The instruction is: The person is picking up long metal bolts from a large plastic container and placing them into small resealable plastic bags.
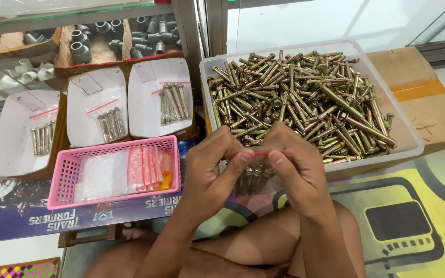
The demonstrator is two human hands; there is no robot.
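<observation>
My left hand (213, 164) and my right hand (294, 162) together pinch the red-striped top of a small clear zip bag (253, 172) holding several brass-coloured anchor bolts. The bag hangs between my hands, just in front of a clear plastic tub (410, 146) heaped with the same bolts (300, 98). Both thumbs press along the red seal strip. My bare knees lie below the hands.
A pink basket (68, 170) of empty zip bags sits to the left. Three white paper trays (145, 92) behind it each hold a filled bag of bolts. Grey pipe fittings (99, 36) fill cardboard boxes at the back. A brown carton (428, 98) lies at right.
</observation>
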